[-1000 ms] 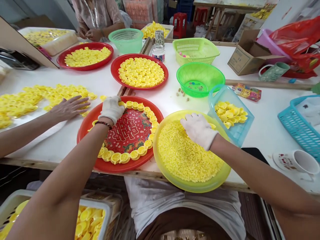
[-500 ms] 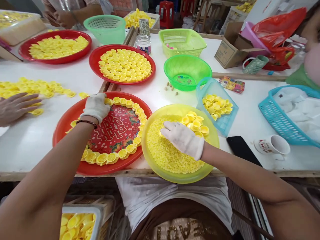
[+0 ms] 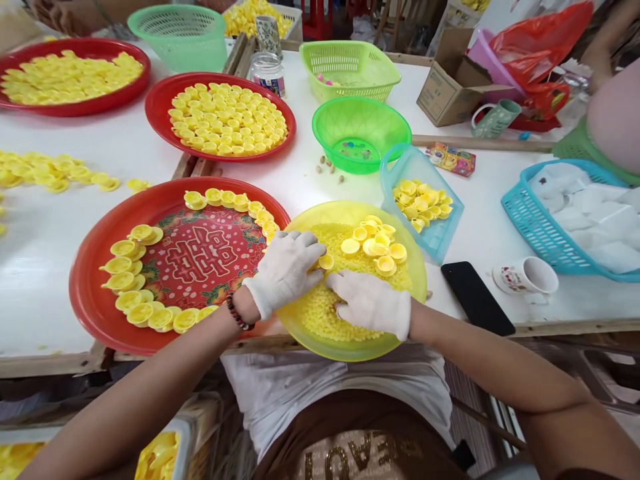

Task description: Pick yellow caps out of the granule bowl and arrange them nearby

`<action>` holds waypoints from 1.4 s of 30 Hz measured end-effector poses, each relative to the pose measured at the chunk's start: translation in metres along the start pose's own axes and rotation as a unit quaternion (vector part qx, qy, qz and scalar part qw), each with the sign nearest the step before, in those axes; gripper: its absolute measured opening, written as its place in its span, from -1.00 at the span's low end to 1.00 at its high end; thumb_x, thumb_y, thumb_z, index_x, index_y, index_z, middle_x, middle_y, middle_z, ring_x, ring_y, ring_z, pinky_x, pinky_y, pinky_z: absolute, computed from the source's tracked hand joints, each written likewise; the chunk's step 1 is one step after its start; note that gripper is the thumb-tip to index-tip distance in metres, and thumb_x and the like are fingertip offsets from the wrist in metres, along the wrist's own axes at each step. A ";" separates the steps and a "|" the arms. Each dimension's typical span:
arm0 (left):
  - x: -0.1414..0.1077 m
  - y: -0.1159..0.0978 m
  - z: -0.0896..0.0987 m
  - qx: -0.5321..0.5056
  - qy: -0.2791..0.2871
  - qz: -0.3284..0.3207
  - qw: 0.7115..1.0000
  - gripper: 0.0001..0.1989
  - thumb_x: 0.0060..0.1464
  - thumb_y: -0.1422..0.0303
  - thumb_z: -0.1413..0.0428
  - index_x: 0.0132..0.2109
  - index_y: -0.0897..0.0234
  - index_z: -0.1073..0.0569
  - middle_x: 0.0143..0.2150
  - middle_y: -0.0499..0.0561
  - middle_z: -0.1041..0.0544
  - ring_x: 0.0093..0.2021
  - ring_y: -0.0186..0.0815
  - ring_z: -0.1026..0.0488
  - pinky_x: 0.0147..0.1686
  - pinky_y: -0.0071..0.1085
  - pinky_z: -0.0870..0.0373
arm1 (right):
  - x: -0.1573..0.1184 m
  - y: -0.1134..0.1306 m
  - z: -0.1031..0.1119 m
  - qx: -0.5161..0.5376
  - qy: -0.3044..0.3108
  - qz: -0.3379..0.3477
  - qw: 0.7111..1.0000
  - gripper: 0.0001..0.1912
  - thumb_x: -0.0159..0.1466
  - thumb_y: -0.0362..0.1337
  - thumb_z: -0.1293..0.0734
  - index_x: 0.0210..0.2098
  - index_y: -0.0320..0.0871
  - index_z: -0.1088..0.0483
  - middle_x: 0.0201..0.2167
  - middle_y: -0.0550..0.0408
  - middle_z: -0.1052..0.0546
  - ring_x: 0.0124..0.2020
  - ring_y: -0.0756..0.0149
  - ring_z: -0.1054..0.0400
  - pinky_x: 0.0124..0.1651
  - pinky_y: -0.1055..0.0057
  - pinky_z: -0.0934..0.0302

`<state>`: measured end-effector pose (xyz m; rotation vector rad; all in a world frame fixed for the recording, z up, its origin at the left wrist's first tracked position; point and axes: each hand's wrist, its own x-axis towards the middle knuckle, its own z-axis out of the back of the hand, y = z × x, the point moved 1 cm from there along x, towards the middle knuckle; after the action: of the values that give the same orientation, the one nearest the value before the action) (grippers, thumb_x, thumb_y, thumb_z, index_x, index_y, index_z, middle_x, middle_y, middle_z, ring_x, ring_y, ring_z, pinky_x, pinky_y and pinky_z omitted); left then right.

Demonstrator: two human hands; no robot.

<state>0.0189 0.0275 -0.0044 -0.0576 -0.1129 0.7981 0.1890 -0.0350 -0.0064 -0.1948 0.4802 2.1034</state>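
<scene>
Two white-gloved hands meet over a yellow basin (image 3: pixel 417 267) of small pale-yellow beads (image 3: pixel 320 321).
The left hand (image 3: pixel 289 272) is half closed, its fingertips at a small yellow cup (image 3: pixel 327 261) above the beads; whether it grips the cup is hard to tell. The right hand (image 3: pixel 373 303) rests low over the beads, fingers loosely bent, thumb and fingertips toward that cup; anything beneath its palm is hidden. More yellow cups (image 3: pixel 380 243) lie heaped on the beads beyond the right hand. Just left of the basin on the counter (image 3: pixel 30 287), a red tray (image 3: pixel 95 280) carries an unclosed ring of cups (image 3: pixel 141 313) around its patterned middle. A black phone (image 3: pixel 477 298) lies to the right.
</scene>
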 end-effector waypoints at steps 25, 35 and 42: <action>-0.010 -0.004 -0.005 -0.121 -0.045 -0.011 0.992 -0.75 0.22 0.21 -0.12 -0.04 0.23 -0.49 -0.02 0.08 -0.53 -0.06 -0.12 -0.48 -0.06 -0.17 -0.37 | -0.023 -0.009 0.014 -0.082 -0.006 0.017 0.997 -0.84 0.39 -0.26 -0.26 -0.22 -0.17 -0.45 -0.23 -0.02 -0.54 -0.24 0.17 -0.42 -0.19 0.26 -0.21; -0.019 -0.016 0.007 -0.268 -0.037 0.007 0.963 -0.81 0.14 0.35 -0.09 -0.10 0.24 -0.49 -0.18 0.03 -0.56 -0.16 -0.26 -0.51 -0.19 -0.36 -0.46 | -0.009 -0.019 0.027 -0.144 -0.160 0.174 0.961 -0.79 0.40 -0.44 -0.15 -0.09 -0.11 -0.36 -0.26 0.09 -0.50 -0.31 0.28 -0.33 -0.24 0.30 -0.13; -0.037 0.007 0.022 -0.226 -0.079 0.053 0.969 -0.80 0.18 0.28 -0.10 -0.09 0.24 -0.50 -0.16 0.04 -0.57 -0.22 -0.29 -0.50 -0.19 -0.35 -0.46 | -0.023 -0.034 0.018 -0.133 -0.108 0.155 0.973 -0.84 0.38 -0.42 -0.18 -0.18 -0.10 -0.37 -0.37 0.12 -0.49 -0.42 0.31 -0.31 -0.35 0.31 -0.07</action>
<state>-0.0144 0.0065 0.0139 -0.4358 -0.4449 0.8710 0.2315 -0.0289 0.0090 -0.0422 0.1001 2.4595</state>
